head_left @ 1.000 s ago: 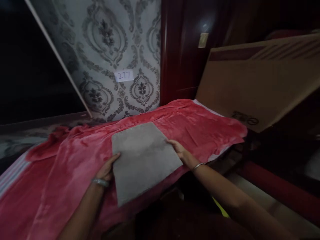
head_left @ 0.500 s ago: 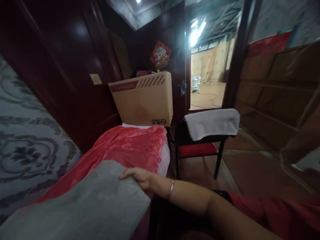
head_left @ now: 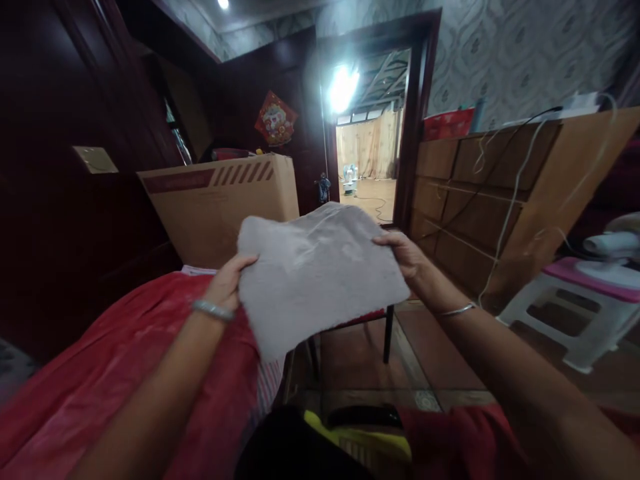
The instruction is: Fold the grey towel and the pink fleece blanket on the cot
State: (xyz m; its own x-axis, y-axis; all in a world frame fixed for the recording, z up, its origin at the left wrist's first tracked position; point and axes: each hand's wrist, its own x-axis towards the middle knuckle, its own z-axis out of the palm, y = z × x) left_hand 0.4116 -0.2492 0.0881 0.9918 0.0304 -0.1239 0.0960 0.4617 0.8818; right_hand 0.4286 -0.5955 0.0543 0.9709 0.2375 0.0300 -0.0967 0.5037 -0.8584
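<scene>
A grey piece of plush cloth point(head_left: 320, 273) is stretched out in the air in front of me, roughly rectangular with rounded corners. My left hand point(head_left: 229, 283) grips its left edge, thumb on top. At the opposite edge, my right hand point(head_left: 404, 257) pinches the cloth between thumb and fingers. Behind and below the cloth stands a chair, of which a dark leg point(head_left: 389, 333) and a strip of red seat show; its backrest is hidden. To the left, a red blanket point(head_left: 200, 373) covers a bed-like surface beneath my left forearm.
A large cardboard box point(head_left: 225, 207) stands behind the blanket. An open doorway point(head_left: 370, 147) leads to a lit room. On the right are a wooden drawer cabinet point(head_left: 480, 193) with hanging cables and a white and pink stool point(head_left: 565, 300) bearing a fan point(head_left: 615, 247).
My view has turned right. The grey cloth has risen from over the red blanket to in front of the chair. My left hand has come into view, holding its left edge.
</scene>
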